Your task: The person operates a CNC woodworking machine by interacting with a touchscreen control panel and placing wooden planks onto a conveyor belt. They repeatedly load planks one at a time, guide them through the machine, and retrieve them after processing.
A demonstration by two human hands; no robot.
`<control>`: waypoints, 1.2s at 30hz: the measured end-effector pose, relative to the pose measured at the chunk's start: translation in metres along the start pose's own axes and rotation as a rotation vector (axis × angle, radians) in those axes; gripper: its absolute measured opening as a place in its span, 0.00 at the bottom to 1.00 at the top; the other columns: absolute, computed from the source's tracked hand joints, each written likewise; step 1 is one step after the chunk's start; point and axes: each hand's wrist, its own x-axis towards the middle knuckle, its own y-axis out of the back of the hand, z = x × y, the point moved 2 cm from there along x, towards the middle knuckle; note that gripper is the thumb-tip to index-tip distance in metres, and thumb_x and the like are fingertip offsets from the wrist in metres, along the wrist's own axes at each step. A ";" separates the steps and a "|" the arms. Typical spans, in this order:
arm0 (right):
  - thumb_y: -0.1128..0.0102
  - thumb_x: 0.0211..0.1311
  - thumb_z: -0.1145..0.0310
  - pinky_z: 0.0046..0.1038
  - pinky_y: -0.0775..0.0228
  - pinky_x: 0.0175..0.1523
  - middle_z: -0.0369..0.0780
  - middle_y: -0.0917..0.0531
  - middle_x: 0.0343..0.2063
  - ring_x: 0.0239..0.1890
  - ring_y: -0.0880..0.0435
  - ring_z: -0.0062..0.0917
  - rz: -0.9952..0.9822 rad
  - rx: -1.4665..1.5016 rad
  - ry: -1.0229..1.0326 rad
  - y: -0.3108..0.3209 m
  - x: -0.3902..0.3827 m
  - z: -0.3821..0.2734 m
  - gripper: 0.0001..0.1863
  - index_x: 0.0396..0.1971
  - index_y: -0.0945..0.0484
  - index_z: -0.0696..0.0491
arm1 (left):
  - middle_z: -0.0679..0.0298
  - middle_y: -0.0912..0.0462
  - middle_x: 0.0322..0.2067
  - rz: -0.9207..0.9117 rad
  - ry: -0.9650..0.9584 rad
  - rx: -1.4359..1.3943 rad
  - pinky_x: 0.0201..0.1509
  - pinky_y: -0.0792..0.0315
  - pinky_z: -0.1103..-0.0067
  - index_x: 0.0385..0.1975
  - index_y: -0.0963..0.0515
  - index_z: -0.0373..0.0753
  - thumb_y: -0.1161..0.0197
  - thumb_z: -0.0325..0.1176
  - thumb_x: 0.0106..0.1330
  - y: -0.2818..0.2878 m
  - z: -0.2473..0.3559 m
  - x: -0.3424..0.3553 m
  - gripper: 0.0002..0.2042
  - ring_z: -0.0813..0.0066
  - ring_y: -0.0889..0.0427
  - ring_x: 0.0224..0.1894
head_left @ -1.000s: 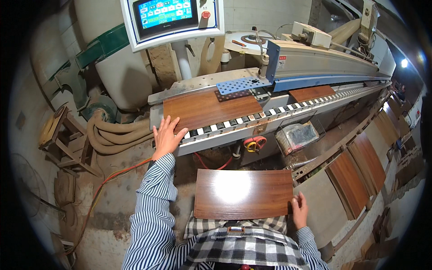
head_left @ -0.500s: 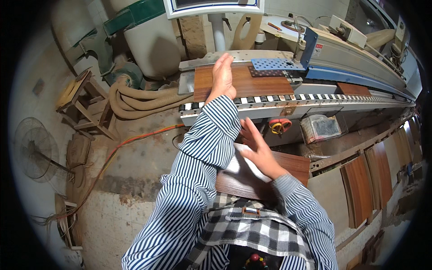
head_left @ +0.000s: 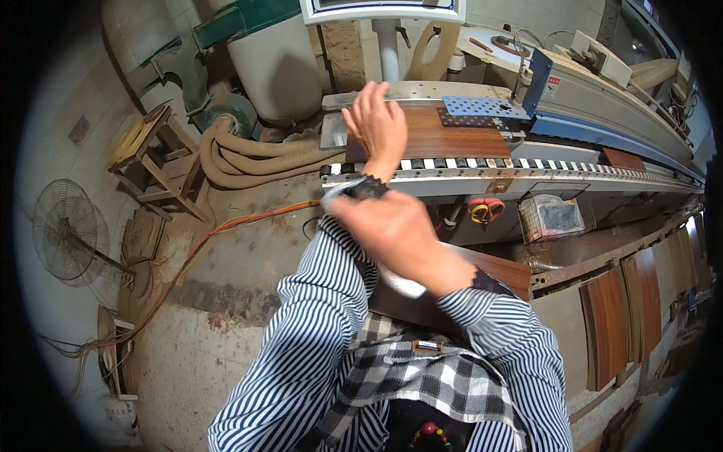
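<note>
A black cuff [head_left: 369, 187] at the left wrist, just toward 12 o'clock from the middle of the view, is crossed by the right hand [head_left: 392, 235], which is blurred; whether its fingers are closed on the cuff or merely laid against it cannot be told. The left hand [head_left: 376, 124] is held empty, fingers spread and pointed toward 12 o'clock, and is seen against the left end of a brown wood-grain board [head_left: 444, 143]. That board is laid flat on the bed of a long machine [head_left: 602, 109] at 1 o'clock, its near edge bordered by a track of black and white rollers [head_left: 452, 164] and its far right corner by a blue perforated plate [head_left: 482, 108]. Toward 4 o'clock from the right hand, a second brown board [head_left: 506, 273] is partly covered by the forearms. Both arms are clothed in striped sleeves [head_left: 316, 316], and a black-and-white checked apron [head_left: 444, 377] is worn at 5 o'clock. At 3 o'clock, a red-and-yellow-handled tool [head_left: 486, 211] is hung below the track, with a wire basket [head_left: 532, 227] just beside it. More boards [head_left: 606, 331] are lined up at 4 o'clock. Ribbed hoses [head_left: 260, 158] and a wooden stool [head_left: 154, 162] are seen at 10 o'clock, a wire fan [head_left: 66, 218] at 9 o'clock, and a white-framed panel [head_left: 384, 13] is cut by the upper edge at 12 o'clock
</note>
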 end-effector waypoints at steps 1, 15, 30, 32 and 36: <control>0.43 0.53 0.70 0.25 0.35 0.27 0.31 0.27 0.16 0.19 0.24 0.21 -0.112 -0.130 0.122 -0.006 0.006 -0.016 0.17 0.45 0.24 0.52 | 0.62 0.31 0.61 -0.021 -0.046 0.065 0.73 0.62 0.52 0.54 0.27 0.45 0.43 0.35 0.64 -0.009 0.007 -0.006 0.18 0.64 0.38 0.67; 0.34 0.45 0.74 0.36 0.26 0.42 0.43 0.20 0.35 0.36 0.20 0.38 -0.061 0.283 -0.311 -0.027 -0.095 -0.017 0.17 0.39 0.26 0.56 | 0.75 0.31 0.63 0.149 1.361 -1.449 0.71 0.67 0.48 0.63 0.35 0.45 0.52 0.40 0.67 0.028 -0.027 0.064 0.23 0.73 0.33 0.63; 0.44 0.65 0.54 0.48 0.50 0.71 0.42 0.22 0.53 0.62 0.29 0.36 -0.219 0.094 0.071 -0.009 -0.010 -0.020 0.21 0.52 0.23 0.51 | 0.58 0.25 0.48 0.013 0.106 -0.360 0.65 0.41 0.62 0.46 0.24 0.42 0.45 0.24 0.59 -0.066 0.052 0.004 0.15 0.60 0.28 0.55; 0.51 0.70 0.55 0.45 0.45 0.69 0.44 0.17 0.40 0.51 0.20 0.37 -0.420 0.633 -0.008 -0.010 0.014 -0.050 0.21 0.54 0.25 0.53 | 0.60 0.24 0.49 0.028 -0.238 -0.121 0.67 0.48 0.56 0.45 0.23 0.42 0.43 0.25 0.57 -0.053 0.054 -0.014 0.14 0.59 0.30 0.57; 0.41 0.66 0.59 0.37 0.30 0.58 0.48 0.19 0.46 0.48 0.20 0.42 -0.381 1.243 0.251 0.038 0.024 -0.099 0.23 0.55 0.25 0.58 | 0.61 0.21 0.48 -0.180 -0.295 -0.228 0.67 0.45 0.58 0.33 0.17 0.44 0.45 0.26 0.58 -0.071 0.072 -0.039 0.10 0.59 0.29 0.56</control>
